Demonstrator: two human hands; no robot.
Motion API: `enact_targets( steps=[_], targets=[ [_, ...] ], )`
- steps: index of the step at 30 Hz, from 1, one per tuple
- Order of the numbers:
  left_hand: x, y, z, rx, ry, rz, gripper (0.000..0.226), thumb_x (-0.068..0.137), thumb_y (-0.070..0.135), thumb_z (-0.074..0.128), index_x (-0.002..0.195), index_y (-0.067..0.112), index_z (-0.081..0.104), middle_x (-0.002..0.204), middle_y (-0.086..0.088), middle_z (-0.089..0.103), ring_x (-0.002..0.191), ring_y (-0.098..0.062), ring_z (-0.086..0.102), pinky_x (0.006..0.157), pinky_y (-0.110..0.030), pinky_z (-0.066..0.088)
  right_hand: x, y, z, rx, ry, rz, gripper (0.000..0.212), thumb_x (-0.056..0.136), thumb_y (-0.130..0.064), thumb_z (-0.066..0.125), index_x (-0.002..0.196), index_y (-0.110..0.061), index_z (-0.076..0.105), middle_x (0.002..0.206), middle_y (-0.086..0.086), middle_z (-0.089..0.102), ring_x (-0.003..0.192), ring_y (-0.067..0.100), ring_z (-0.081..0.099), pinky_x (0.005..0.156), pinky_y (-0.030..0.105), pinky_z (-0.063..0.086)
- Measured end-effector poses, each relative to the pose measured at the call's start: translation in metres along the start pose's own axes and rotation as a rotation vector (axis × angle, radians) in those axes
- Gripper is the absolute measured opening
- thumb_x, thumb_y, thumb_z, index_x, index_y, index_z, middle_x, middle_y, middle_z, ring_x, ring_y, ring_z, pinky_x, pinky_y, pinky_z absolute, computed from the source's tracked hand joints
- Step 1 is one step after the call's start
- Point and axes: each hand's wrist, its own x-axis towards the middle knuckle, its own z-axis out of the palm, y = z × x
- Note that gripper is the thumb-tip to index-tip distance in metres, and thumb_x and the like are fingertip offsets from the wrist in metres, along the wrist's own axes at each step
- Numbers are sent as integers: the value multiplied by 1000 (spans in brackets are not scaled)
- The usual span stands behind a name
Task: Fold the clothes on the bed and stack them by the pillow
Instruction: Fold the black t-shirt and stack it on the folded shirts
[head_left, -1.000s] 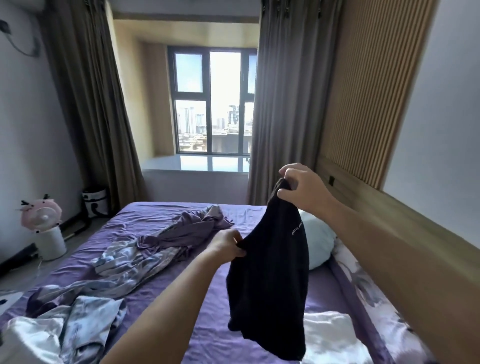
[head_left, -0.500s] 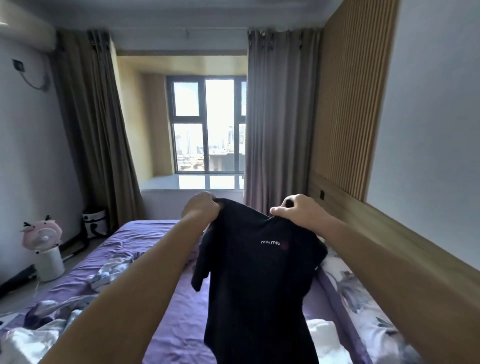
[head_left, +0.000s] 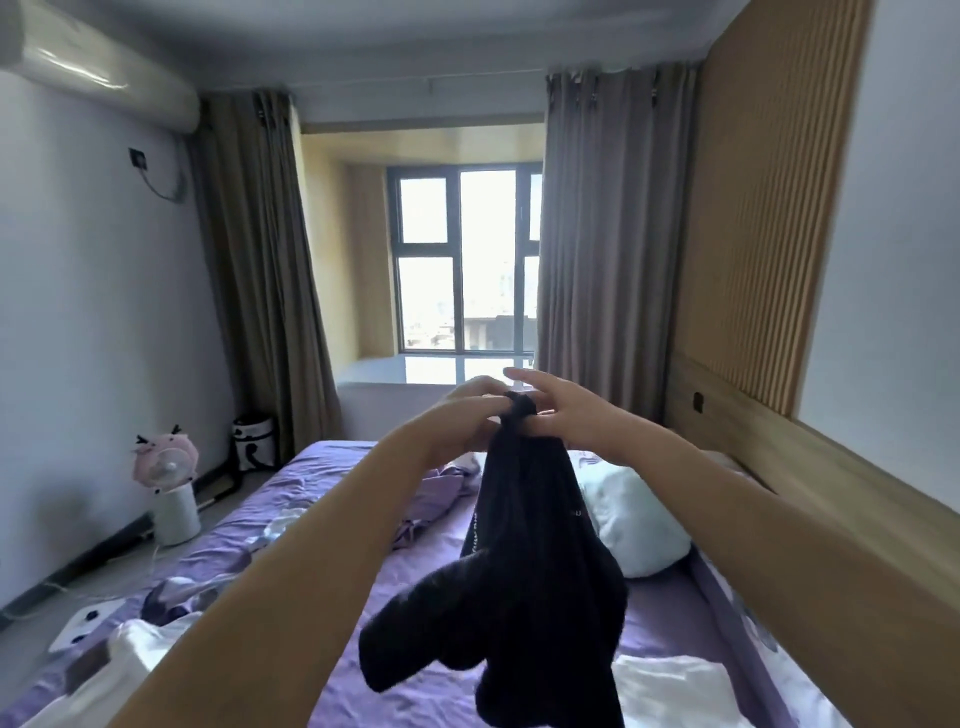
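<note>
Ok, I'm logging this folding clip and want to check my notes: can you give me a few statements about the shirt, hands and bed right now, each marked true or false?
1. The black shirt hangs in the air, bunched at its top between both hands. True.
2. The right hand has its fingers spread open. True.
3. The shirt lies flat on the bed. False: it dangles above the purple sheet.
4. The left hand rests on the pillow. False: it is up at the shirt's top; the white pillow lies untouched.
5. The curtains are shut across the window. False: they are drawn apart.
</note>
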Motion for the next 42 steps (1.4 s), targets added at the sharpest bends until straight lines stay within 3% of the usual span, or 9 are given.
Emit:
enact_targets(
  steps=[4,10,13,16,23,28,33,39,42],
  targets=[
    [-17,-17,-26,-78,53,-44,31,86,29,68,100,12,46,82,-7,58,62,-17,60,55,-25,49,12,-12,22,-119,61,-21,20,84,-8,64,104,-8,67,98,8,68,89,16,63,81,30,52],
    [-44,-67,-47,254,-97,-60,75,76,37,77,137,28,34,120,-5,57,103,-11,61,84,-20,51,31,-23,41,-320,223,82,8,81,-17,66,84,-10,63,81,3,61,80,20,58,69,29,46],
    [-47,-97,-51,484,-25,19,106,57,43,83,146,30,25,129,-2,52,119,-18,53,100,-38,46,30,-37,45,-287,255,104,13,82,-18,66,71,-18,59,73,-1,57,72,16,56,62,25,43],
    [-48,-111,-50,555,59,179,93,53,38,78,135,38,35,119,4,56,113,-18,55,92,-44,50,27,-48,51,-231,269,138,21,82,-19,67,65,-22,57,67,-4,56,65,12,54,57,22,41],
    [-71,-122,-27,901,338,156,105,77,33,63,149,27,-14,156,-6,6,134,-30,34,105,-42,35,20,-61,70,-90,384,259,17,80,-22,64,85,-6,65,83,12,66,79,27,63,70,35,51],
    [-71,-132,-44,1028,358,306,63,95,5,34,150,4,4,157,-19,0,135,-36,31,106,-40,33,12,-69,74,-78,445,308,24,78,-23,66,93,-4,67,94,16,69,89,30,66,76,37,54],
    [-75,-108,-88,613,309,253,48,76,-9,42,115,14,59,104,-9,66,97,-23,60,75,-21,39,-15,-63,70,-129,396,373,23,77,-26,73,92,-11,67,89,8,71,83,22,69,72,32,57],
    [-104,-95,-103,588,162,118,31,90,26,52,121,30,51,114,-7,60,101,-19,55,91,-27,39,-60,-39,75,-146,354,484,28,76,-31,76,94,-13,64,86,4,69,77,16,67,60,24,49],
    [-126,-89,-101,962,22,240,76,80,63,58,143,34,27,137,-3,51,121,-19,52,100,-33,40,-78,-26,78,-227,340,523,30,72,-37,78,91,-19,63,91,3,68,84,17,65,69,27,49]
  ],
)
